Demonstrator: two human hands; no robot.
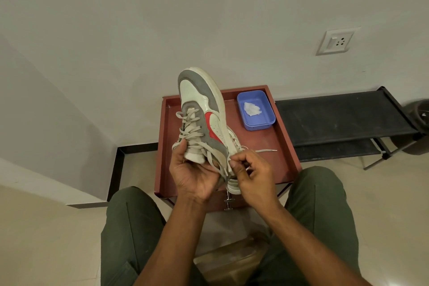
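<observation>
A white and grey sneaker (201, 102) with a red side mark is held up above a small red-brown table (276, 146), toe pointing away from me. My left hand (195, 174) grips its heel end from below, thumb on the left side of the collar. My right hand (253, 174) pinches a beige lace (222, 158) beside the shoe's right edge. A second sneaker (234, 189) lies on the table under the hands, mostly hidden. One lace end (267, 150) trails across the tabletop to the right.
A blue plastic tub (257, 121) holding a white crumpled wad sits at the table's far right corner. A low black rack (341, 121) stands to the right against the wall, with a dark round object beyond it. My knees flank the table's near edge.
</observation>
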